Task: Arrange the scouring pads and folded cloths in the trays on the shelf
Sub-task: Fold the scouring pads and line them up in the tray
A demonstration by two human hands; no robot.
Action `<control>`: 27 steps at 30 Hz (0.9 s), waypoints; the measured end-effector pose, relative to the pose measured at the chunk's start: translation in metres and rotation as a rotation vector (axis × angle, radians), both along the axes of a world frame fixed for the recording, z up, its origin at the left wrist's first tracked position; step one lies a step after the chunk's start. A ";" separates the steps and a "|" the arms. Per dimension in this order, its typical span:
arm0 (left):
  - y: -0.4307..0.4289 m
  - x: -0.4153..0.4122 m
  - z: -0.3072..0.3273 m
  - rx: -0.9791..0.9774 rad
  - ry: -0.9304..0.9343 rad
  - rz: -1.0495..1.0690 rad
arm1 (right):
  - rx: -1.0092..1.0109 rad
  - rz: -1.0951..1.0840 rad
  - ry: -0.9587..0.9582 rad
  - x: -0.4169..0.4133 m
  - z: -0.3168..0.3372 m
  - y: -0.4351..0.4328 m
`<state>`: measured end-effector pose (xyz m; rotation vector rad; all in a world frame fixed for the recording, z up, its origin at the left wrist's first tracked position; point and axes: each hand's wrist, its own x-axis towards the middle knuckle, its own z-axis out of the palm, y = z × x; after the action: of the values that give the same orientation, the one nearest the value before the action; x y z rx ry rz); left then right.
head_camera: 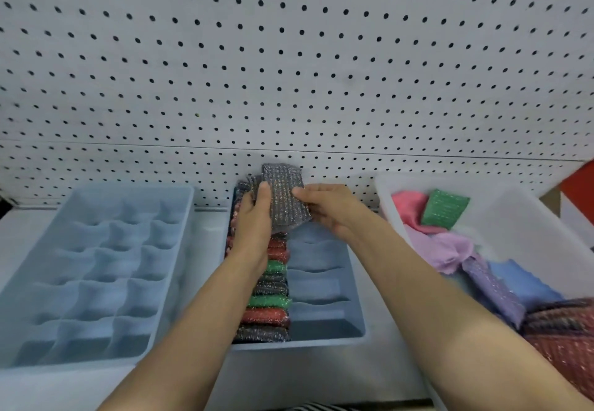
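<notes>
While I scan from the left, the compartment tray (96,269) well left of my fingers sits unfilled, every cell bare. Left hand (254,221) and right hand (328,208) both pinch one grey scouring pad (286,198), fingers closed on its side edges, above the far end of the middle tray (356,330). Below the left fingers, a packed row of pads (270,295) fills that tray's left column; the column under the right fingers is open. Right of both hands, the white bin (527,217) holds loose cloths (446,250) and a green pad (445,208). Judged well short of half done. Pegboard (289,57) crowds just behind the fingertips.
</notes>
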<state>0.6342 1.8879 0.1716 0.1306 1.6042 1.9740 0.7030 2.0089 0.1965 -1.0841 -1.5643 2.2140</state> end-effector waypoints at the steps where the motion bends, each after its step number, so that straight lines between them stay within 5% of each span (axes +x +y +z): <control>1: -0.001 -0.001 -0.001 -0.004 0.010 0.009 | -0.078 -0.053 0.038 0.001 0.000 0.004; 4: -0.004 -0.005 -0.005 -0.026 0.007 0.064 | -0.022 -0.308 0.115 0.005 -0.009 0.023; 7: -0.007 -0.009 -0.009 -0.029 -0.049 0.105 | 0.614 -0.354 -0.103 0.020 -0.017 0.038; 9: -0.007 -0.011 -0.010 -0.026 -0.051 0.106 | 0.838 -0.246 -0.186 0.029 -0.020 0.039; 17: -0.006 -0.007 -0.011 -0.040 -0.032 0.097 | 1.319 -0.008 -0.285 0.018 -0.026 0.036; 27: -0.010 -0.005 -0.007 -0.040 -0.047 0.086 | 1.583 0.209 -0.420 -0.004 -0.043 0.026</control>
<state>0.6292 1.8777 0.1643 -0.0006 1.6428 1.9932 0.6995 2.0348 0.1538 -0.7506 -2.6983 0.2192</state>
